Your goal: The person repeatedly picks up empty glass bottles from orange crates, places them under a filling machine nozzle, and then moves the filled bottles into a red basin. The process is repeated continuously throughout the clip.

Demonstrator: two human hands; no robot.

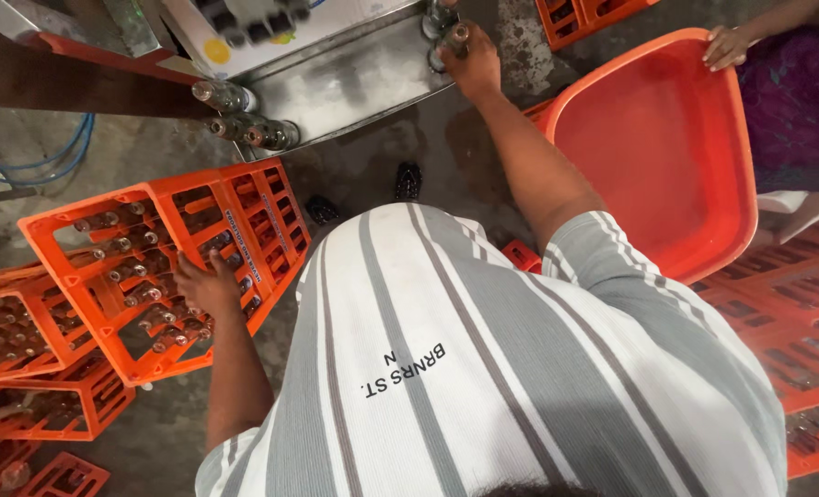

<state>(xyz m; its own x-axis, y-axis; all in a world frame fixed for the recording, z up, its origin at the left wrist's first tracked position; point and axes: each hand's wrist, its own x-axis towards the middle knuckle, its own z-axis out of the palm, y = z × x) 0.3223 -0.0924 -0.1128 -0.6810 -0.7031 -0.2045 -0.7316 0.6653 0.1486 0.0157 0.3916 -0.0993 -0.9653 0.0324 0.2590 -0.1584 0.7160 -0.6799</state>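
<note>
**Both hands on bottles: crate at left, metal bench at right**

Striped shirt [483,368], white with grey bands, fills the lower frame closest to the lens. Left hand [205,283] rests palm-down on the orange crate [87,241], fingers spread over the bottle tops in its middle rows; whether the grip closes around any one bottle cannot be told. That crate is tilted, sitting on a stack of similar orange crates [23,368] at lower left, and its compartments hold glass bottles [129,271] standing neck-up.

Right hand [472,64] is stretched forward to the edge of the metal bench [354,78], its grip wrapped around the neck of a dark glass bottle [455,37]. Another bottle or two stand touching it at the bench corner. Further bottles [244,129] lie on their sides along the bench's left edge.

Just right of the outstretched arm, a large red tub [667,156] is tipped up on edge. Another person's hand [727,46] grips its upper rim. More orange crates [796,340] lie at right, on wet concrete floor [446,156].
</note>
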